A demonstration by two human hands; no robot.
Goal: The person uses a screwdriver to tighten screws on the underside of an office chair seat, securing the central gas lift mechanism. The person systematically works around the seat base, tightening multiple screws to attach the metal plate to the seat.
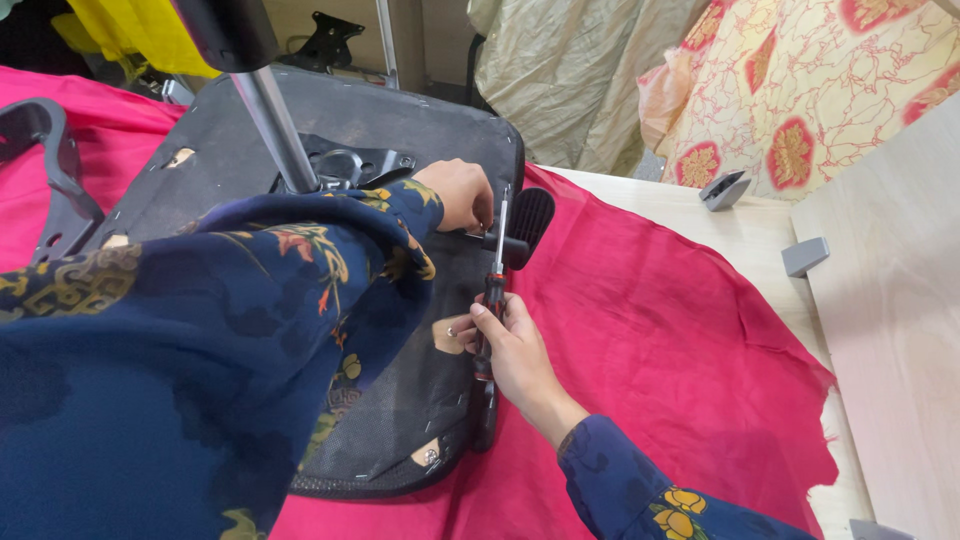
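An office chair seat [330, 130] lies upside down on a pink-red cloth [660, 330], which is spread over a light wooden table [760, 235]. The underside of the seat is covered with black fabric, and a silver metal column [275, 125] rises from the mechanism plate [350, 165] in its middle.

The right hand [515, 350] is closed around the handle of a screwdriver [495, 290] (red and black handle, thin metal shaft). The tool stands nearly upright along the right edge of the seat, with its tip pointing away from the person, up toward a black armrest bracket [520, 225] at that edge. The fingers wrap the handle firmly, and the thumb presses on its side.

The left hand [462, 195] reaches across the seat from the left, its dark blue flowered sleeve [250, 330] covering much of the seat. This hand rests just beside the tip of the screwdriver, with the fingers curled down at the bracket; they seem to pinch something small there, but I cannot tell what, because the fingers hide it. So the two hands are apart, the left one farther from the person and the right one nearer, and the screwdriver's shaft runs between them.

At the far left, a black armrest [50, 170] lies on the cloth. On the table at the right stand two small grey blocks [805, 255], well apart from the hands. Patterned cloths hang behind.
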